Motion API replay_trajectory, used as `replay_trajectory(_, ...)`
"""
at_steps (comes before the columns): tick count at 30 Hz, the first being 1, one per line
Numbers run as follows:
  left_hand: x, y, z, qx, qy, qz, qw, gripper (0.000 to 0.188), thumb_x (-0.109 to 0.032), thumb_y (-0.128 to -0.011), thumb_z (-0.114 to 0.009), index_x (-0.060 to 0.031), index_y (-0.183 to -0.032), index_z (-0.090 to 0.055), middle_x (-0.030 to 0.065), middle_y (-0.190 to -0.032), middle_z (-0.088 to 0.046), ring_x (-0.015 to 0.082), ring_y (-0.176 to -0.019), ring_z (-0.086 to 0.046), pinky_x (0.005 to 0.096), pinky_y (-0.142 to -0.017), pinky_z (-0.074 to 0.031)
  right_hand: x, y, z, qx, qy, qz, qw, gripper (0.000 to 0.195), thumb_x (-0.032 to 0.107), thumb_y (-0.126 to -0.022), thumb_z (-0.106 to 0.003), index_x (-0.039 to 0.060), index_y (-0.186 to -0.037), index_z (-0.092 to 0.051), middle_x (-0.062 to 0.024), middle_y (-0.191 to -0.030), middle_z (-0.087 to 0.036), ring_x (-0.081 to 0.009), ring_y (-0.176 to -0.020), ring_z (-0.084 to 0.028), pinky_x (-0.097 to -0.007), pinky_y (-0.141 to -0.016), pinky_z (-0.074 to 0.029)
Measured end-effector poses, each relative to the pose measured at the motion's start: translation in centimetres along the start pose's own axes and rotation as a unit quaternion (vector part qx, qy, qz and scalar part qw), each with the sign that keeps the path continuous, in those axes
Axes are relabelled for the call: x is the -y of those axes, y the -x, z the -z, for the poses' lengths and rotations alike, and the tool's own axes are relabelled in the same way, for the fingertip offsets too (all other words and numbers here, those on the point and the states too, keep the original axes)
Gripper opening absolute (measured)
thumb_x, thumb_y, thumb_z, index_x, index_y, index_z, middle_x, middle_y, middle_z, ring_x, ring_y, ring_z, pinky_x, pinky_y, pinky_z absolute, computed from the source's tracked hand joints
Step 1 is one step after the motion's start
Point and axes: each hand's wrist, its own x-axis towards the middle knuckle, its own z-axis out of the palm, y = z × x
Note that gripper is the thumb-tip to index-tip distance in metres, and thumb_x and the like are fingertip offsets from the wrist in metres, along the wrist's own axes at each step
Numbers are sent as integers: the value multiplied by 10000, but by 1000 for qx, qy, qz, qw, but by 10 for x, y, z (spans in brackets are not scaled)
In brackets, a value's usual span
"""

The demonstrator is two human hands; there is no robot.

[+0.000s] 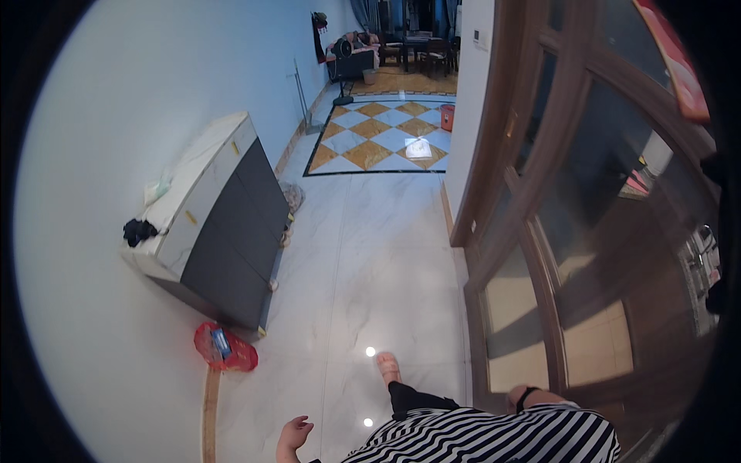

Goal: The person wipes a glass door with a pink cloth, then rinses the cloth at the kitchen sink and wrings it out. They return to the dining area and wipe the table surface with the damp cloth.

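Note:
My left hand hangs low over the pale marble floor, its fingers loosely curled and apart, with nothing in them. On the right my forearm and wrist, with a black band, show beside the striped shirt; my right hand is partly seen and blurred near the glass door, and its fingers cannot be made out. One foot in a light sandal is forward on the floor. Left of it, a red plastic bag with a blue item on top stands against the wall by the shoe cabinet.
Wood-framed glass doors line the right side. Black cloth lies on the cabinet top. Ahead are a dustpan, a standing fan, a red bucket, and farther off a sofa and a dining table.

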Motion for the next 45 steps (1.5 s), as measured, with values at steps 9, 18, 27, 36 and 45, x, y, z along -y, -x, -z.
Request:
replay_trajectory(9,-223,-196,156,-113,-19,-162,980,414,-234,-884,-698,-56,-1252,-629,146,-1000,-724,236,-928,-698,344,-813,-541,24,-161,241,11,-309,46,950,389,443,-913,-611,68,-840,-687,-64,-709,-661,-207,-636,-596,-394,-614,-479)
replay_trajectory(18,-267,-365,246,-44,-27,-97,994,432,-231,-847,-715,-47,-1230,-641,156,-959,-731,255,-894,-711,357,-799,-551,122,-208,625,-335,-435,226,805,350,354,-919,-598,64,-1095,-685,-107,-885,-720,-203,-705,-696,-342,-688,-557)
replay_trajectory(27,-514,-617,390,-87,-136,-186,969,433,-225,-820,-719,-49,-1209,-648,174,-964,-717,320,-907,-698,398,-801,-552,53,-300,653,-41,-350,-60,934,363,399,-932,-600,46,-923,-684,-58,-762,-686,-161,-685,-663,-359,-635,-505)
replay_trajectory(36,-797,-864,361,-21,-206,-326,923,426,-224,-847,-692,-83,-1244,-633,168,-1086,-689,350,-940,-667,421,-820,-532,16,-330,758,-94,-761,-71,638,316,288,-931,-597,74,-1159,-633,-90,-963,-716,-203,-745,-700,-341,-612,-529)
replay_trajectory(45,-995,-1019,350,88,-155,-245,953,463,-283,-847,-701,-45,-1236,-622,175,-1033,-707,375,-961,-667,432,-817,-531,-140,-479,995,-126,-579,-98,800,235,292,-867,-650,88,-944,-737,-132,-888,-722,-221,-765,-663,-410,-714,-527)
